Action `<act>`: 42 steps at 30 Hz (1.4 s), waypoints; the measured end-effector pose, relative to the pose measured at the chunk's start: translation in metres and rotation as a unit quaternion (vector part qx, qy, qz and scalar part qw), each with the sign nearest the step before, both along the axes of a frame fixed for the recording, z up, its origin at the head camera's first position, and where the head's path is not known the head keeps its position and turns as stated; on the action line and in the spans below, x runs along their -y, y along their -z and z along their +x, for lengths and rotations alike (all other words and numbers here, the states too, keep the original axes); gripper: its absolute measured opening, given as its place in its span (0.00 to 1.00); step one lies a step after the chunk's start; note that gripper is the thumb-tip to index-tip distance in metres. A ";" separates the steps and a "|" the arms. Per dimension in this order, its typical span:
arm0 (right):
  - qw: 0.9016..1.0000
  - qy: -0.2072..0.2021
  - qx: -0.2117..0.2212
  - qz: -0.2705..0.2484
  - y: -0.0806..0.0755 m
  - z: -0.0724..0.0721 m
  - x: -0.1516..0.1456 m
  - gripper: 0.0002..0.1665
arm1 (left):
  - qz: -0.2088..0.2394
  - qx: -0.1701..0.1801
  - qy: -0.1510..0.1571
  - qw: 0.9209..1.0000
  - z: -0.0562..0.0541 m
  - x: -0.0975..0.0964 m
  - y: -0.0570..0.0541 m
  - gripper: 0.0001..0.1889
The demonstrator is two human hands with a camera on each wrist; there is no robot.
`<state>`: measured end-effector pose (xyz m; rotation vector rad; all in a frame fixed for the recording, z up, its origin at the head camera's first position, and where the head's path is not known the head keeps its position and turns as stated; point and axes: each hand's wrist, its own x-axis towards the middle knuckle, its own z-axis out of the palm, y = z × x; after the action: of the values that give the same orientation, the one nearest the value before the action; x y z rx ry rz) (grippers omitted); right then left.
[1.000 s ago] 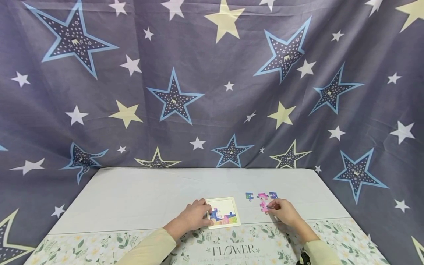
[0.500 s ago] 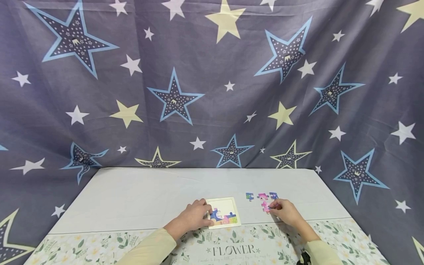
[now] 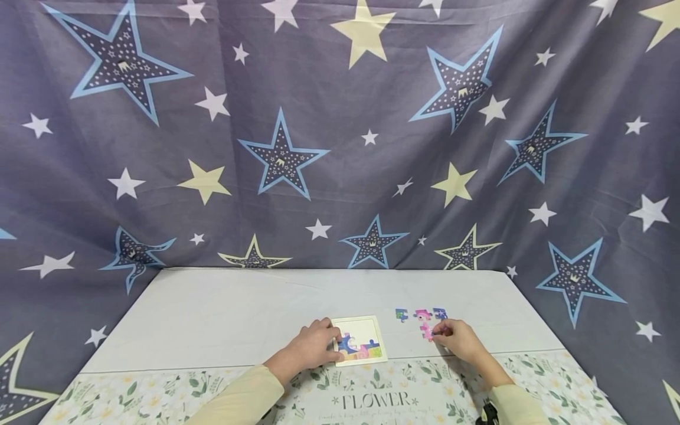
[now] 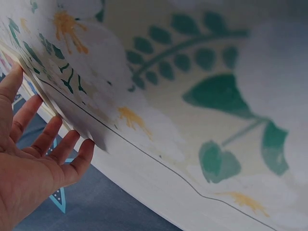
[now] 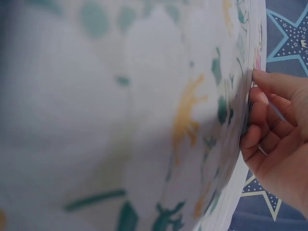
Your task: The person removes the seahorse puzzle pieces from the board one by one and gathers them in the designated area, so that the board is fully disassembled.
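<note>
I see the left hand [image 3: 313,343] laid along the left edge of the puzzle tray [image 3: 379,336], fingers spread and slightly bent, thumb by the near-left corner, probably bracing it against sliding. The right hand [image 3: 459,339], well apart, touches the right side of a pink piece [image 3: 426,332] with bent fingers; whether it pinches, I cannot tell. The tray sits roughly midway between the worktop's [image 3: 239,319] left and right edges, joined pieces [image 3: 366,352] filling its near edge. Toward the far edge, 3 loose pieces [image 3: 423,315] form a row, I judge for easy reach; beyond hangs a star-printed curtain [image 3: 297,65]
</note>
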<state>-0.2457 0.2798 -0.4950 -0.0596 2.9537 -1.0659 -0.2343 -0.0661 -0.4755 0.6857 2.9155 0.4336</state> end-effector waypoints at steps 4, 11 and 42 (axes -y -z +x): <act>1.000 0.001 -0.001 0.001 -0.001 0.000 0.001 0.04 | 0.001 0.000 -0.002 1.000 0.000 -0.001 0.000 0.18; 1.000 0.005 0.003 0.006 -0.002 0.003 0.001 0.04 | 0.004 -0.001 -0.003 1.000 0.002 -0.001 0.000 0.18; 0.998 -0.037 -0.038 -0.027 -0.016 -0.006 0.049 0.04 | 0.003 -0.006 0.012 1.000 0.004 0.003 0.002 0.20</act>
<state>-0.2517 0.2307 -0.4791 -0.2112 2.9621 -1.1589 -0.2303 -0.0696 -0.4770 0.7269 2.9143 0.4361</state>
